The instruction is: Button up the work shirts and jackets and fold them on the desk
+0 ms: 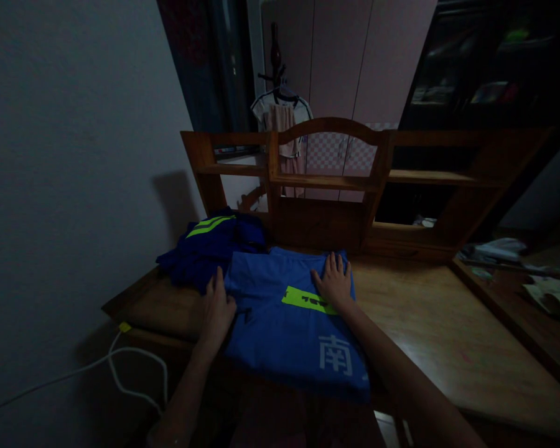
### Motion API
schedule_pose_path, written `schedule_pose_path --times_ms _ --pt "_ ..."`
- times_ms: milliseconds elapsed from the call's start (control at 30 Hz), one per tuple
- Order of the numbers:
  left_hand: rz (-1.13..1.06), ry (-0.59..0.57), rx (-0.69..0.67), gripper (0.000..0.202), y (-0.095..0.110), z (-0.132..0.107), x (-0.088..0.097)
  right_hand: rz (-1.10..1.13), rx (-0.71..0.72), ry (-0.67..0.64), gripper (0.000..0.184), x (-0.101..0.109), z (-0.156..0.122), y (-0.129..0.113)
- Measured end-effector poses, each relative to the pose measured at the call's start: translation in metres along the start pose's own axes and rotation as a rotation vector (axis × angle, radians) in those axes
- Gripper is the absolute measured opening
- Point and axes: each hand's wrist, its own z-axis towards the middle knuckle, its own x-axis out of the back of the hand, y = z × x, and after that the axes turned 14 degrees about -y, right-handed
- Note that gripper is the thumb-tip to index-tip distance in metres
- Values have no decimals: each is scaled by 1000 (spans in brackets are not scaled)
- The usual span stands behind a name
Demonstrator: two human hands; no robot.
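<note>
R forearm (396, 358) nearest cam; I see R hand (335, 285) flat on blue work garment (268, 317), fingers spread, gripping nil; L hand (218, 312) part-open at its left edge, hold unclear.

On the blue garment (273, 320), lower centre of the frame, 1 pale character (335, 354) reads "南". Dark marks on its yellow-green patch (292, 297), just right of centre, cannot be read.
</note>
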Motion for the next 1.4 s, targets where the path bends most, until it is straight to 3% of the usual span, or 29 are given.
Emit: schedule_pose_path --times_ms 67,133,200,267,333,467,567,733,833,933,1067,1167,1300,1400 --pt "199 -13 -30 59 24 -10 8 -10 -28 5 75 0 0 -2" --pt "321 -9 -166 52 58 -16 10 -9 -49 -7 75 0 0 -3" --pt "377 -95 -382 46 89 -17 2 -1 -60 -44 75 1 1 -2" --pt "406 -203 -521 44 105 -15 -17 7 -40 -97 76 3 2 1" --pt "425 -272 -497 48 101 -12 -41 10 18 -154 76 5 0 8" --pt "423 -378 -390 60 64 -10 -71 21 129 -225 79 14 -26 21" --pt "390 -354 -405 62 51 -13 -71 37 209 -252 82 26 -68 22" --pt "340 -261 -379 62 62 -21 -65 68 232 -225 86 43 -135 9" --pt "320 -218 -318 65 59 -27 -64 82 226 -186 84 44 -159 10" --pt "324 -158 -226 71 44 -32 -57 93 155 -129 79 47 -170 28" --pt "341 -47 -153 81 41 -20 -36 119 31 23 82 70 -148 55" --pt "327 -66 -306 72 68 5 -27 109 114 46 77 85 -100 53" --pt "356 -249 -514 50 99 43 -48 91 257 -120 68 69 -31 29" --pt "390 -362 -492 47 89 62 -75 72 250 -264 61 41 2 24"
